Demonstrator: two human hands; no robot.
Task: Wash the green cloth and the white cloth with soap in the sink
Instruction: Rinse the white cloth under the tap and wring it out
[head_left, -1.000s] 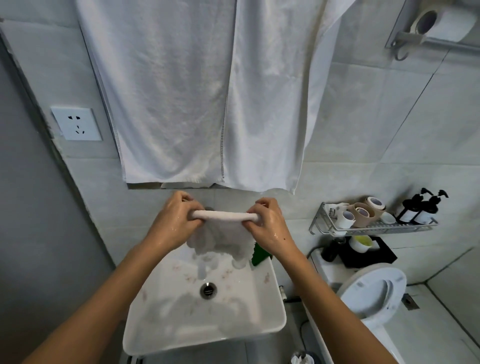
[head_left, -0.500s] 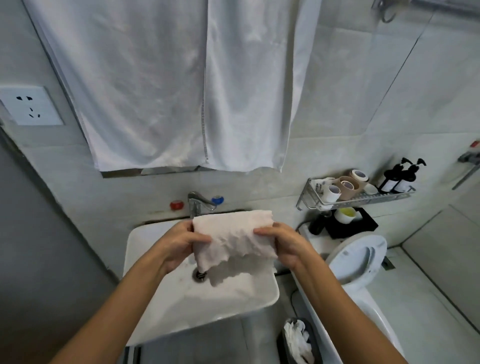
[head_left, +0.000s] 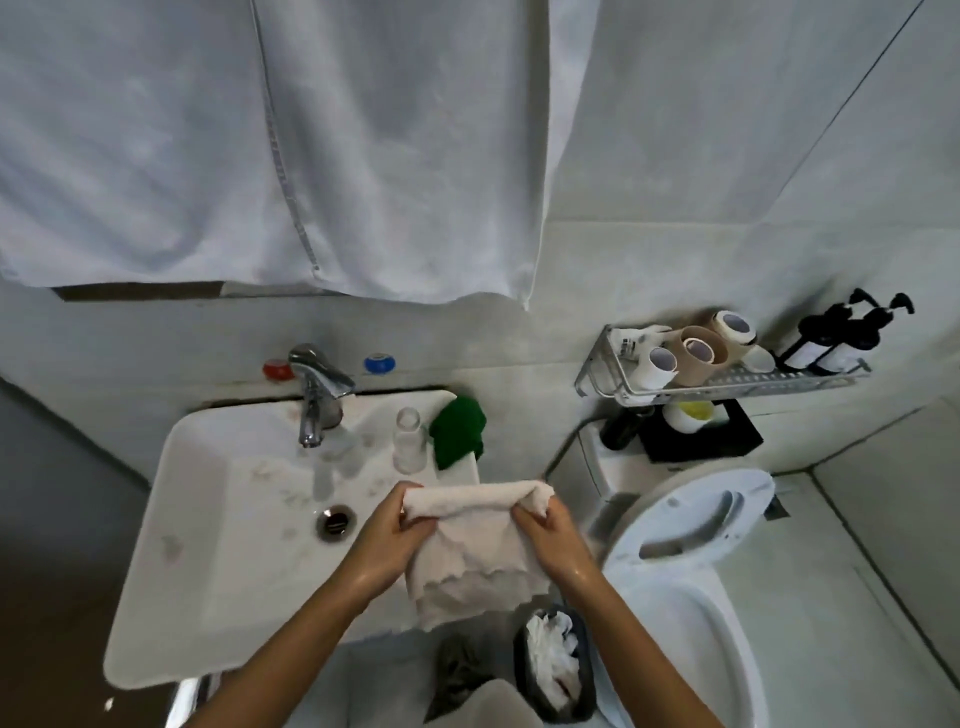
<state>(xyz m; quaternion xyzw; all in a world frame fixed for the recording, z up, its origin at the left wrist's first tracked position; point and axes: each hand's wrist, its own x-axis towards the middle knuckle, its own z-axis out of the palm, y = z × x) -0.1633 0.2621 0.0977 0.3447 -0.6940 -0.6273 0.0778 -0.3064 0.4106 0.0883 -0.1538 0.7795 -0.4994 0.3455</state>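
Both hands hold the white cloth (head_left: 475, 545) above the right front part of the sink (head_left: 171, 566). Left hand (head_left: 387, 540) grip: fingers curled round the cloth's rolled top edge at its left end. Right hand (head_left: 553, 538) grip: fingers pinched on the right end. The rest of the cloth hangs down between the wrists. Green cloth (head_left: 457, 431) lies bunched on the sink's back right corner, just beside a clear bottle (head_left: 409, 439). Tap (head_left: 317, 389) stands at the back rim. Bin (head_left: 553, 660) on the floor below.

The hanging towel (head_left: 291, 145) runs off the top edge — its rail unseen.
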